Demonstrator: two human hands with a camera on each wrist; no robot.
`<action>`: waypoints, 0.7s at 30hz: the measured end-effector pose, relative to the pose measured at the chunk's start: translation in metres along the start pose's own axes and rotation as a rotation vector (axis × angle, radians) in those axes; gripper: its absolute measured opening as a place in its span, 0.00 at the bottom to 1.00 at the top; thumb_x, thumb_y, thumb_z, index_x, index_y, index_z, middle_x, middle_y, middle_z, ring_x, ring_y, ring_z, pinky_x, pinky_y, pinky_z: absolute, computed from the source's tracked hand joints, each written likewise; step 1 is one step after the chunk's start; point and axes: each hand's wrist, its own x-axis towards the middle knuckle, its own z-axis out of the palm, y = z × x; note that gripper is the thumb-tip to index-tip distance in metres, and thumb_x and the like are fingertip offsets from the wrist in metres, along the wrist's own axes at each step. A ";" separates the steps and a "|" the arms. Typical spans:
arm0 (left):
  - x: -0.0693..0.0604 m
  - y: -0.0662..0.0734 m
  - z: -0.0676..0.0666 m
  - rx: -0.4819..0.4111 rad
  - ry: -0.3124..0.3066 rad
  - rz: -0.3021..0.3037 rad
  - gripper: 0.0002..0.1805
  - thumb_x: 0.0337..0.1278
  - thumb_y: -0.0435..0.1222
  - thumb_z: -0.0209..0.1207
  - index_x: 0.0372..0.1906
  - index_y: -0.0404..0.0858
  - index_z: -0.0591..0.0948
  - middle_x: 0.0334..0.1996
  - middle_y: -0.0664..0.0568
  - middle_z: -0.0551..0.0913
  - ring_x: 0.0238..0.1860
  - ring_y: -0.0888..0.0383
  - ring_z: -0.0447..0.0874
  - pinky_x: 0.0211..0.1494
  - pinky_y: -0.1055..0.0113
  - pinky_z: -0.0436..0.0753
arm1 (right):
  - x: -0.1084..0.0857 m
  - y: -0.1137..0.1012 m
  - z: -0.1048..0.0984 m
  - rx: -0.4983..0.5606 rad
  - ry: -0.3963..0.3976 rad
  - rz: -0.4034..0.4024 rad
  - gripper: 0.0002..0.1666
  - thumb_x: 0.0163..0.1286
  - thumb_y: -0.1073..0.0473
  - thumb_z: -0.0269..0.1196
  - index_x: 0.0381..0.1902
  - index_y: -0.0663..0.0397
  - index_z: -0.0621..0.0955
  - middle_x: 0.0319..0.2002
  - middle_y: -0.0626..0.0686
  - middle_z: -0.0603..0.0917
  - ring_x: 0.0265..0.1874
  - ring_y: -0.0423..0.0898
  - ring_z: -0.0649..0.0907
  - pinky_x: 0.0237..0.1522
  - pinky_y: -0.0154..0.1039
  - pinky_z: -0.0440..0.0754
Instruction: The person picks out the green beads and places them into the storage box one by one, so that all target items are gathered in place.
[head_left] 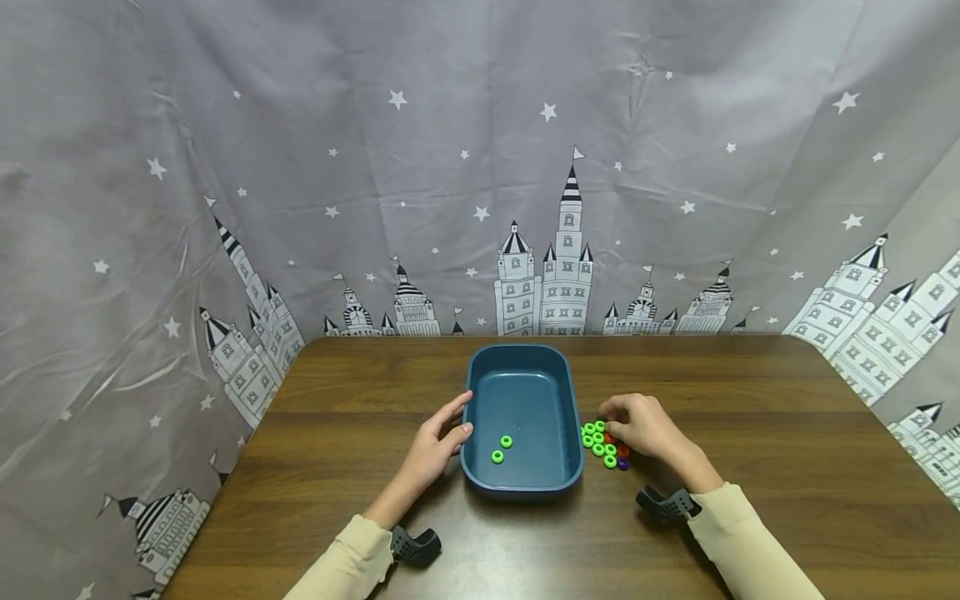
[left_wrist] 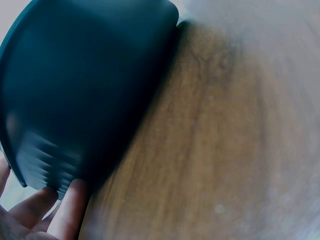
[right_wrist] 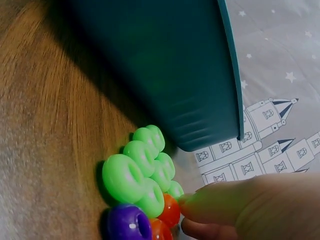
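A dark blue plastic bin (head_left: pixel 519 475) stands on the table with two bright green rings (head_left: pixel 507 442) lying in it. My left hand (head_left: pixel 435 442) rests against the bin's left side; in the left wrist view its fingers (left_wrist: pixel 70 212) touch the ridged outer wall. Just right of the bin lies a cluster of small glossy rings, several green (right_wrist: pixel 122 179), some red-orange (right_wrist: pixel 171 210) and one purple (right_wrist: pixel 127 222). My right hand (head_left: pixel 641 425) is over this cluster's far right side, fingers bent down. Its fingertips meet the green and red rings; whether they pinch one is hidden.
The brown wooden table (head_left: pixel 360 392) extends on both sides of the bin. A grey curtain (head_left: pixel 450 125) printed with castles and stars hangs behind and beside it. Each wrist wears a black strap mount (head_left: pixel 416 546).
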 end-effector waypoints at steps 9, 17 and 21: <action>0.000 -0.001 -0.001 0.015 -0.004 0.015 0.28 0.72 0.32 0.56 0.74 0.38 0.70 0.73 0.33 0.70 0.67 0.33 0.74 0.52 0.49 0.87 | 0.000 0.001 0.001 0.021 -0.028 0.009 0.12 0.58 0.69 0.69 0.41 0.62 0.88 0.32 0.52 0.89 0.33 0.43 0.83 0.39 0.42 0.82; 0.000 -0.001 -0.001 0.011 -0.004 0.019 0.28 0.72 0.31 0.56 0.74 0.38 0.70 0.72 0.33 0.70 0.67 0.33 0.75 0.51 0.50 0.88 | 0.001 0.005 0.004 0.014 -0.032 -0.024 0.12 0.57 0.69 0.70 0.41 0.60 0.89 0.33 0.52 0.89 0.33 0.42 0.81 0.36 0.37 0.79; -0.001 0.000 -0.001 0.014 -0.001 0.025 0.28 0.72 0.31 0.56 0.74 0.37 0.71 0.71 0.30 0.71 0.66 0.33 0.76 0.50 0.52 0.88 | 0.002 0.007 0.005 0.007 -0.031 -0.048 0.12 0.57 0.69 0.71 0.40 0.59 0.90 0.33 0.51 0.88 0.32 0.40 0.79 0.34 0.34 0.77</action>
